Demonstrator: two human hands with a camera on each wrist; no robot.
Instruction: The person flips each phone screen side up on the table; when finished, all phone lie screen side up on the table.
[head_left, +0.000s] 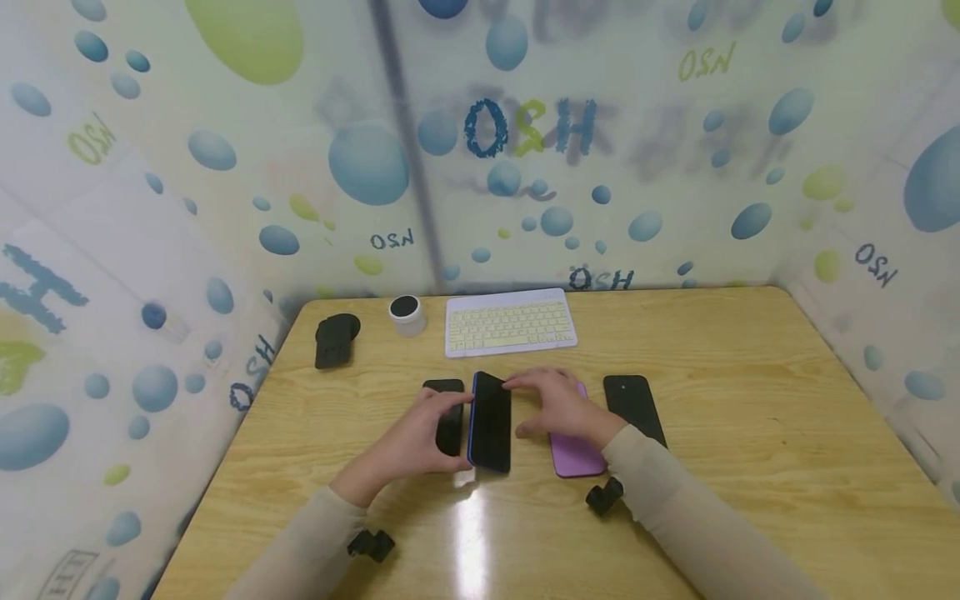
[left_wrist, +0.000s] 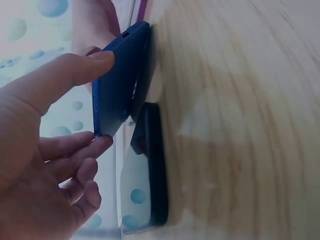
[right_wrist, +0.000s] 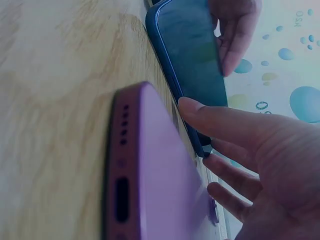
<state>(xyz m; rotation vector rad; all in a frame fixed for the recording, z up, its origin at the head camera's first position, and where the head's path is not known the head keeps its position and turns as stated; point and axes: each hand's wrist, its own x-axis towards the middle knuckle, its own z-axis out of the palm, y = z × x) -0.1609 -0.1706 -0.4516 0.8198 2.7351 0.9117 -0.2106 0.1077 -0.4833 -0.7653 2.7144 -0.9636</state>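
A phone with a dark screen and blue sides is tilted at the table's middle, its left edge raised. My left hand pinches that edge, thumb at the near corner and fingertips at the far one. In the left wrist view the phone's blue back shows. My right hand is spread at the phone's right side, fingertips at its far corner; whether the thumb touches it, I cannot tell. Partly behind my left hand lies a black phone. A purple phone lies under my right hand.
Another black phone lies right of the purple one. Farther back are a white keyboard, a small white round container with a black top and a black object. A patterned wall borders the wooden table.
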